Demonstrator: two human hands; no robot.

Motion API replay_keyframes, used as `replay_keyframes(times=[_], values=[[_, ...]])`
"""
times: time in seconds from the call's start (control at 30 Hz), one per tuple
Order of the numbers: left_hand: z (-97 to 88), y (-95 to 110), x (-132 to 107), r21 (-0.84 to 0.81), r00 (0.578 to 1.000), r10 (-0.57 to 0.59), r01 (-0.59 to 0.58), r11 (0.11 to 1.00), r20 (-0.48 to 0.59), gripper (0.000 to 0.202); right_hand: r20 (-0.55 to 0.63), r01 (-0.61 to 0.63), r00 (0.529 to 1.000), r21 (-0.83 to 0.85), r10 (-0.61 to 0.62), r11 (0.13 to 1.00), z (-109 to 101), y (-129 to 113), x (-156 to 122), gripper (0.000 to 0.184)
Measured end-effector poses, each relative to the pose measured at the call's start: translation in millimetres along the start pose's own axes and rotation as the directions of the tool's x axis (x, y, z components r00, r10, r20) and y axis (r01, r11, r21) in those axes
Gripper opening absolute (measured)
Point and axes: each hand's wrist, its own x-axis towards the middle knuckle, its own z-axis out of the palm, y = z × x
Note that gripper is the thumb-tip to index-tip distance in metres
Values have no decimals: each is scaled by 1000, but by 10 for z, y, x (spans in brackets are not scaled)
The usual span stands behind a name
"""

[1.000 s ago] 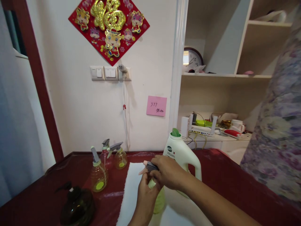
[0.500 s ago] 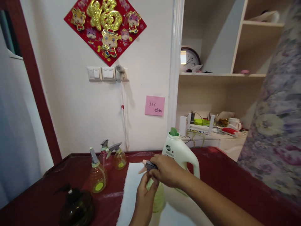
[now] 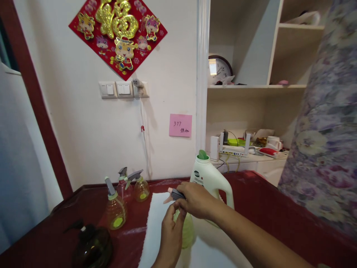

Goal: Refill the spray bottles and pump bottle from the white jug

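Observation:
A spray bottle [image 3: 187,232] with a pale yellow-green body stands on a white cloth or paper [image 3: 153,227]. My right hand [image 3: 196,199] is closed around its grey and pink spray head [image 3: 175,194]. Lower down, my left hand [image 3: 173,223] grips the bottle at its neck, thumb and fingers closed; the neck itself is hidden by the fingers. Just behind my right hand is a large pale green jug [image 3: 208,172] with a handle, its mouth uncapped and something green [image 3: 202,154] sticking out.
To the left stand a clear spray bottle [image 3: 115,212], a pink one [image 3: 124,188], another yellowish one [image 3: 141,190] and a dark pump bottle [image 3: 93,245] on the dark red table [image 3: 259,208]. A router [image 3: 234,150] sits on the shelf unit; a floral curtain [image 3: 312,149] hangs at right.
The view has shifted slightly, so the wall and shelf appear a little further left. Both hands keep their hold on the spray bottle, with hardly any visible movement.

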Motion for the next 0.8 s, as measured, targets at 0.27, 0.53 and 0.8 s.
replay_keyframes(times=[0.27,0.53,0.8], values=[[-282,-236,-80,34,992,-127,126,991,13,69,-85,-43,994,332,75,942,-32,240,-338,73],[-598,-410,-134,110,982,-189,186,976,20,72,-81,-176,960,571,268,802,602,560,-706,82],[-778,-450,-172,117,965,-238,251,961,-109,74,-92,-168,950,655,299,737,1143,298,-492,94]])
